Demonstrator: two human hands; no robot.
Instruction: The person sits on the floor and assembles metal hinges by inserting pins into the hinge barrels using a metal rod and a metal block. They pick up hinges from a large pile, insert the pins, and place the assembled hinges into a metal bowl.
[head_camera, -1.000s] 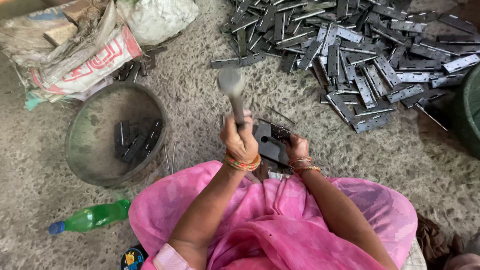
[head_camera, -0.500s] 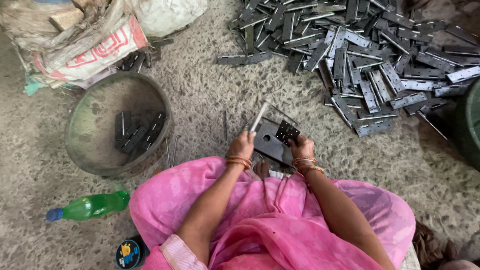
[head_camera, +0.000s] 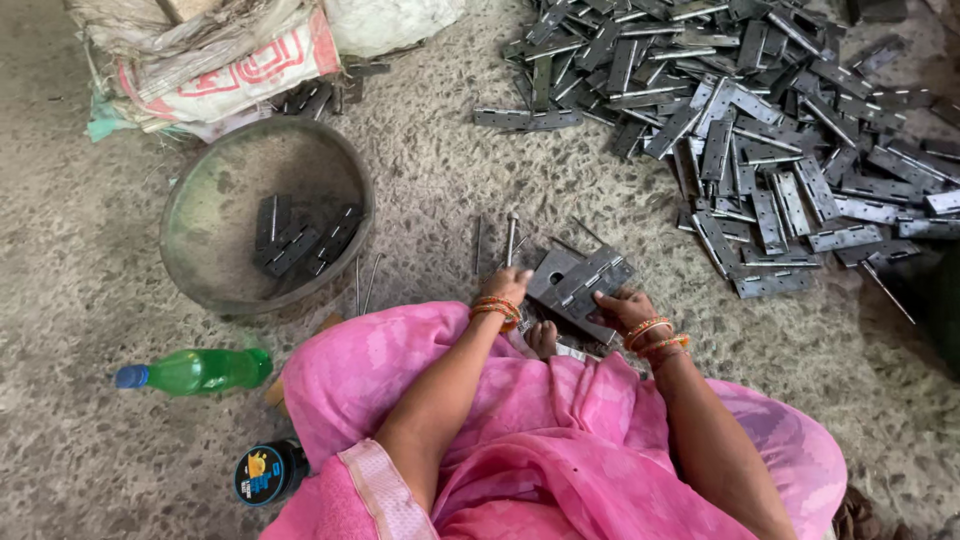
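Hinge (head_camera: 583, 285) lies on the floor just beyond the knees, right hand (head_camera: 622, 303) pressing it flat, left hand (head_camera: 508, 286) closed around a hammer (head_camera: 511, 238) — a loose hold could let it skid — a blow might catch fingers.

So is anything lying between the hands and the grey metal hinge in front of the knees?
Nothing visible: the right hand rests on the grey metal hinge, and the left hand sits beside its left edge, gripping a thin metal rod.
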